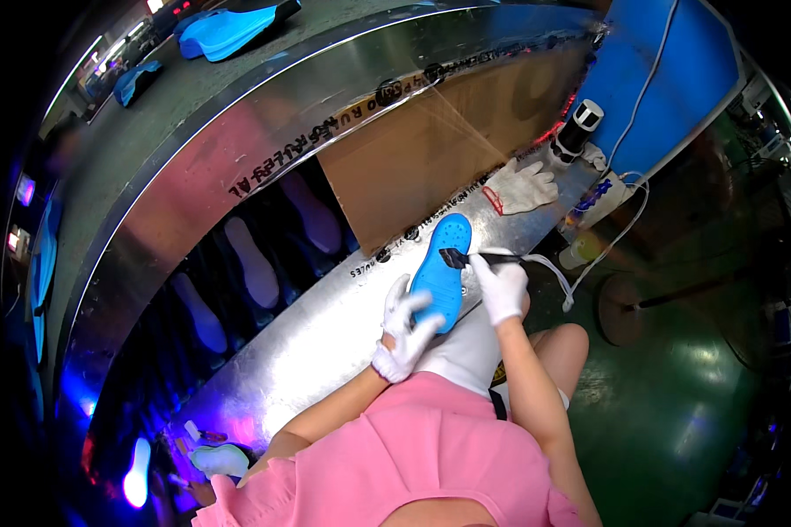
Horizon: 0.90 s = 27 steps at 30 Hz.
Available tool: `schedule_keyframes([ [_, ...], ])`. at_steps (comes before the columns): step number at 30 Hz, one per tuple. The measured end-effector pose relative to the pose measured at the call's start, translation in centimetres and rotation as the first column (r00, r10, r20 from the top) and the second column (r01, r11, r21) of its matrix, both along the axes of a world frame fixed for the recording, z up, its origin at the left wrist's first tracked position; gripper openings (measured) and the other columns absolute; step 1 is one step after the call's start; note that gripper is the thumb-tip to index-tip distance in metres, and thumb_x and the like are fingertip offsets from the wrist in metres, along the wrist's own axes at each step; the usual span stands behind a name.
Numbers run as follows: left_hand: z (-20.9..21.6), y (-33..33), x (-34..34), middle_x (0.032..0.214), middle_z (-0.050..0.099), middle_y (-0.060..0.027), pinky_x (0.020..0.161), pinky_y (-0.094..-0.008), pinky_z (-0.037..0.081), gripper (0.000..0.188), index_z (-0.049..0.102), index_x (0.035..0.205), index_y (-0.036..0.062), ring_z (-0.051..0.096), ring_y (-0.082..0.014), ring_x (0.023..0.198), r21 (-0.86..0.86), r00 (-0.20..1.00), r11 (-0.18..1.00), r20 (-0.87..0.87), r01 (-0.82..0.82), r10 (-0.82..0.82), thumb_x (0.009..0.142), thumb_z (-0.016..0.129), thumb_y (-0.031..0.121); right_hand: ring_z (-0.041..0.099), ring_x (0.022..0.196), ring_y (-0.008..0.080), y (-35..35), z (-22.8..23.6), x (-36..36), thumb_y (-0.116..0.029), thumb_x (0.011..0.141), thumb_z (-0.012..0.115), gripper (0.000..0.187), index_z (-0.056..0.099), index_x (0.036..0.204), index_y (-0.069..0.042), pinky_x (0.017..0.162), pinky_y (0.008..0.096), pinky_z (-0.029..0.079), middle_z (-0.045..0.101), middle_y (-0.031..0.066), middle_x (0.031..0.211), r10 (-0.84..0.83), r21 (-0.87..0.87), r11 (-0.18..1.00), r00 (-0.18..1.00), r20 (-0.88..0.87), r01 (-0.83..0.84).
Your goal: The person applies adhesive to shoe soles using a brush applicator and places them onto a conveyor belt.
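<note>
the right hand (503, 288), in a white fabric glove, grasps a slim dark brush with black bristles (453, 258), its tip against the middle part of a bright blue, foot-shaped moulded sole (453, 233). this sole lies between the two hands, slanting, its far end, dotted with small round holes, over a shiny silver metal desk (308, 351) and its ridged near end by the person's white-clad lap. the left hand (402, 329), gloved likewise, has its fingers parted and bent at the left edge of the sole's near end; whether it grips the sole i cannot tell.

further along the desk lie an off-white knitted glove with a red cuff (523, 189) and, just beyond, a black cylindrical bottle with a white cap (580, 127). a flat brown cardboard panel (448, 132) stands along the desk's far side; left of it, long purple-lit soles (252, 263) show in a dark recess.
</note>
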<state>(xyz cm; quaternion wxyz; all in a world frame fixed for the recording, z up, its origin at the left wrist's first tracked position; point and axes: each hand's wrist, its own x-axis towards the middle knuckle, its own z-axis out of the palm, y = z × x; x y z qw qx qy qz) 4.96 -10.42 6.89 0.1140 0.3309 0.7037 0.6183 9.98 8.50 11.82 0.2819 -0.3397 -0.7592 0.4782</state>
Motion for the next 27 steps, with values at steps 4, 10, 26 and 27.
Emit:
schedule_keyframes([
  [4, 2.9, 2.6, -2.6, 0.128, 0.054, -0.0184, 0.086, -0.0450, 0.050, 0.073, 0.043, 0.137, 0.0079, 0.059, -0.0336, 0.106, 0.372, 0.142, 0.907, 0.926, -0.199, -0.349, 0.095, 0.033, 0.067, 0.069, 0.073, 0.0321, -2.3, -1.1, -2.2, -0.029, 0.081, 0.071, 0.023, 0.070, 0.089, -0.008, 0.068, 0.0403, 0.053, 0.071, 0.0138, 0.077, 0.003, 0.384, 0.917, 0.964, 0.267, -0.109],
  [10, -3.1, 4.8, -3.6, 0.128, 0.058, -0.0178, 0.102, -0.0495, 0.042, 0.079, 0.050, 0.136, 0.0123, 0.056, -0.0346, 0.113, 0.569, -0.243, 0.796, 0.758, -0.206, -0.605, 0.094, 0.019, 0.071, 0.069, 0.076, 0.0259, -5.6, 3.7, 2.2, -0.018, 0.079, 0.075, 0.016, 0.068, 0.088, -0.007, 0.071, 0.0320, 0.054, 0.070, 0.0099, 0.083, 0.217, 0.366, 0.886, 0.952, 0.214, -0.284],
  [26, 3.1, 5.6, -1.6, 0.121, 0.057, -0.0286, 0.088, -0.0543, 0.052, 0.078, 0.042, 0.138, 0.0025, 0.060, -0.0413, 0.103, 0.817, 0.044, 0.538, 0.557, -0.207, -0.830, 0.093, 0.035, 0.066, 0.067, 0.070, 0.0234, -4.0, 8.8, 3.5, -0.007, 0.081, 0.072, 0.014, 0.067, 0.093, -0.003, 0.063, 0.0307, 0.053, 0.068, 0.0113, 0.085, 0.363, 0.613, 0.755, 0.927, -0.094, -0.234],
  [27, 3.5, 5.4, -1.1, 0.125, 0.055, -0.0294, 0.088, -0.0547, 0.053, 0.083, 0.039, 0.141, 0.0027, 0.060, -0.0433, 0.104, 0.839, -0.008, 0.510, 0.518, -0.187, -0.855, 0.092, 0.036, 0.070, 0.067, 0.069, 0.0238, -4.6, 8.5, 4.0, -0.009, 0.081, 0.072, 0.014, 0.067, 0.094, -0.004, 0.062, 0.0311, 0.053, 0.068, 0.0106, 0.084, 0.464, 0.788, 0.544, 0.886, 0.005, -0.289],
])
